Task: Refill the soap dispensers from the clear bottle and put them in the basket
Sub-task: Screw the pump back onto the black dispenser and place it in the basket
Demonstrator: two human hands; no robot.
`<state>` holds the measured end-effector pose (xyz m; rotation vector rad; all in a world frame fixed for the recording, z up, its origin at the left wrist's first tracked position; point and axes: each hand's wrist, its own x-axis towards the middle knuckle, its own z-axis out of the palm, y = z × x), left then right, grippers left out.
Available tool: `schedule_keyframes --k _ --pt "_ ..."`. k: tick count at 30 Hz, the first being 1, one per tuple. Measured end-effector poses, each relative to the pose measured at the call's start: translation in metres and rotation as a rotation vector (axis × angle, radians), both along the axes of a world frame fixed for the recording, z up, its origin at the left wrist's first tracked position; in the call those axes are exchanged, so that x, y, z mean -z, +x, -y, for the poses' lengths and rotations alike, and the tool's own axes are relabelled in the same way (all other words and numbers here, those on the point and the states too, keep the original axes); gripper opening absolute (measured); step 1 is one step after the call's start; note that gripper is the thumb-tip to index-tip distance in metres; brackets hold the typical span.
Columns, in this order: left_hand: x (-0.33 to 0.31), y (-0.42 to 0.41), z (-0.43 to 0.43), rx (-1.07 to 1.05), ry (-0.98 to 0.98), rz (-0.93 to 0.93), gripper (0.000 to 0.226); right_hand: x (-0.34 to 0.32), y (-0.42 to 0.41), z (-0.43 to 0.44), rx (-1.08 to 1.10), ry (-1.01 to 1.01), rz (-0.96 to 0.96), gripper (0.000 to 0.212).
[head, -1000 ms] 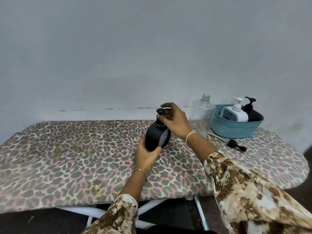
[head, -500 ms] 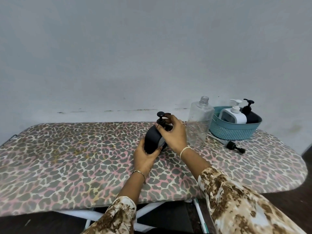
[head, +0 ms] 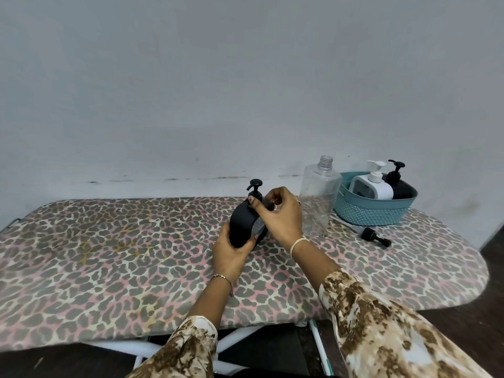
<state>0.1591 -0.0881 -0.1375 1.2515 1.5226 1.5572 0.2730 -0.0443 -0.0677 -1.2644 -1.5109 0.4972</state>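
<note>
A black soap dispenser (head: 242, 224) stands tilted on the leopard-print ironing board (head: 109, 257). My left hand (head: 231, 253) grips its lower body. My right hand (head: 281, 214) is closed around its neck, just below the black pump head (head: 255, 186). The clear bottle (head: 317, 197) stands uncapped right behind my right hand, nearly empty. At the far right sits a teal basket (head: 373, 211) holding a white dispenser (head: 372, 185) and a second black dispenser (head: 399, 185).
A loose black pump with its tube (head: 373, 236) lies on the board in front of the basket. A plain wall rises directly behind the board. The board's rounded end (head: 474, 268) drops off to dark floor at the right.
My right hand has slid down from the pump head to the dispenser's neck. The dispenser has tilted a little. My left hand keeps its hold on the body.
</note>
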Motion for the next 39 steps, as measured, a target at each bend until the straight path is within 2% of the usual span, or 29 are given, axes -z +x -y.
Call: schedule_keyframes --k 2,4,7,9,13,15,18,22,25,27,32,37,39 --pt "-0.001 0.000 0.000 0.004 -0.001 -0.007 0.055 0.003 -0.002 -0.001 -0.092 -0.032 -0.013 0.033" --pt "-0.001 0.000 0.000 0.004 0.005 -0.003 0.054 0.004 -0.007 0.000 -0.207 -0.104 -0.049 0.045" --pt "-0.001 0.000 0.001 0.005 0.017 -0.004 0.053 0.008 -0.016 0.000 -0.212 -0.131 -0.080 0.058" --pt "-0.001 0.000 0.000 0.004 0.021 0.003 0.053 0.008 -0.016 0.002 -0.150 -0.092 -0.102 0.049" --pt "0.000 0.000 -0.001 0.005 0.025 0.012 0.052 0.006 -0.010 0.007 0.037 0.046 -0.162 0.018" --pt "0.002 0.000 -0.001 0.003 0.019 0.010 0.053 0.003 -0.008 0.007 0.051 0.047 -0.106 0.021" --pt "0.002 0.000 -0.002 -0.002 0.014 0.008 0.055 0.003 -0.009 0.003 -0.022 -0.051 0.092 0.036" --pt "0.000 0.001 -0.001 0.004 0.025 0.002 0.054 0.005 -0.016 0.002 0.024 -0.115 0.192 0.035" --pt "0.002 0.000 -0.001 0.008 0.031 0.009 0.052 0.003 -0.017 0.003 0.159 -0.105 0.133 0.040" --pt "0.002 0.000 -0.001 0.007 0.032 0.015 0.051 0.004 -0.016 0.002 0.141 -0.081 0.085 0.045" --pt "0.001 0.000 0.000 0.014 0.035 0.034 0.052 0.009 -0.019 0.000 -0.028 -0.080 0.124 0.040" --pt "0.004 -0.001 -0.003 0.011 0.030 0.021 0.053 -0.001 -0.019 0.001 0.141 -0.109 0.197 0.037" --pt "0.004 -0.001 -0.002 0.007 0.027 0.027 0.053 -0.004 -0.019 -0.002 0.134 -0.138 0.194 0.040"
